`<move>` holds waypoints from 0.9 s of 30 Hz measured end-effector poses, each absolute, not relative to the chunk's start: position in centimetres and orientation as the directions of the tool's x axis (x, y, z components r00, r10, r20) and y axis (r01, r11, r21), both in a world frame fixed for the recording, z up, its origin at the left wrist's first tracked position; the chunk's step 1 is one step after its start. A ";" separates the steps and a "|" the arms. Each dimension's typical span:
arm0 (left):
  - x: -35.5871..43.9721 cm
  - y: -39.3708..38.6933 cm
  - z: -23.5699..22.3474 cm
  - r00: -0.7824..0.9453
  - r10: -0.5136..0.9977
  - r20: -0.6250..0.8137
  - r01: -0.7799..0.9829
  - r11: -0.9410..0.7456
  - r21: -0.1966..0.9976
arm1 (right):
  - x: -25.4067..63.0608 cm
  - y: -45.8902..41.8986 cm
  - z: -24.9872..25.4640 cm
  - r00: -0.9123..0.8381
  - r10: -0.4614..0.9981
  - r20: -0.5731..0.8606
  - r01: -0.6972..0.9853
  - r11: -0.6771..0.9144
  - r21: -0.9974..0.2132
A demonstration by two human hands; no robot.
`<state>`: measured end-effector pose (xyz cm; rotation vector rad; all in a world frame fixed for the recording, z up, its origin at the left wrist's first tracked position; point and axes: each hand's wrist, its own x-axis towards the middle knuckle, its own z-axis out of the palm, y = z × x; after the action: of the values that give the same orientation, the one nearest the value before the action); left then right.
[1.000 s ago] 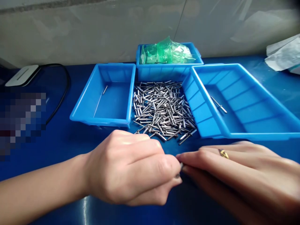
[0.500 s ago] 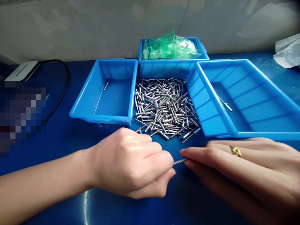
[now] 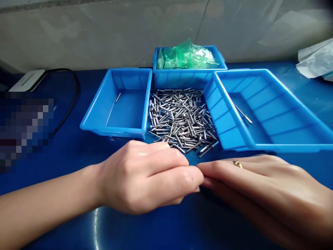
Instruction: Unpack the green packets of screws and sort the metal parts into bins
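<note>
My left hand point(image 3: 151, 177) is closed, its thumb and index finger pinched together in front of the pile. Against its fingertips press the pinched fingertips of my right hand point(image 3: 249, 187), which wears a gold ring point(image 3: 237, 164). The screw held between the two hands is hidden by the fingers now; its threaded shaft showed a moment ago. Just beyond the hands lies a heap of loose metal screws and smooth pins that look like rivets point(image 3: 182, 118). One screw point(image 3: 118, 97) is in the left blue bin point(image 3: 113, 130). A rivet-like piece point(image 3: 244, 115) lies in the right blue bin point(image 3: 234, 114).
Behind the heap stands a third blue bin point(image 3: 182, 78) with crumpled green plastic bags point(image 3: 184, 55) in it. A white device point(image 3: 27, 80) with a black cable point(image 3: 78, 86) lies at the left. Crumpled white plastic point(image 3: 316, 59) sits at the far right on the blue table point(image 3: 145, 229).
The hands have come together, and the screw's shaft between them has gone out of sight. My right hand has moved left. The view has shifted slightly.
</note>
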<state>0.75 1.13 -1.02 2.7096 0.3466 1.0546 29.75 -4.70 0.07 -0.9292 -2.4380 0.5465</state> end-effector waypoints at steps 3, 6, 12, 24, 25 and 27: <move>0.8 1.2 -1.9 0.661 0.312 0.682 0.083 -0.934 0.347 | 28.9 -3.8 0.7 -0.699 0.664 0.267 0.461 0.703 -0.541; 0.6 1.3 -1.1 0.712 0.295 0.637 0.063 -0.931 0.360 | 28.6 -3.7 0.8 -0.683 0.668 0.296 0.478 0.715 -0.511; 0.5 1.4 0.1 0.798 0.253 0.547 0.126 -0.958 0.259 | 29.4 -5.2 0.3 -0.653 0.702 0.286 0.524 0.691 -0.498; 0.8 1.3 0.4 0.791 0.303 0.532 0.250 -0.953 0.170 | 30.2 -4.7 0.1 -0.694 0.674 0.256 0.531 0.718 -0.451; 0.8 1.3 0.3 0.791 0.305 0.530 0.250 -0.952 0.176 | 30.2 -4.6 0.0 -0.699 0.662 0.272 0.526 0.733 -0.432; 0.9 1.1 -0.1 0.787 0.304 0.536 0.241 -0.952 0.186 | 30.0 -4.6 -0.1 -0.716 0.633 0.294 0.510 0.762 -0.399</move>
<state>0.91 1.11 -0.08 2.8676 0.4388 0.8880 29.98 -4.61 -0.13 -0.8689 -2.5420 0.4064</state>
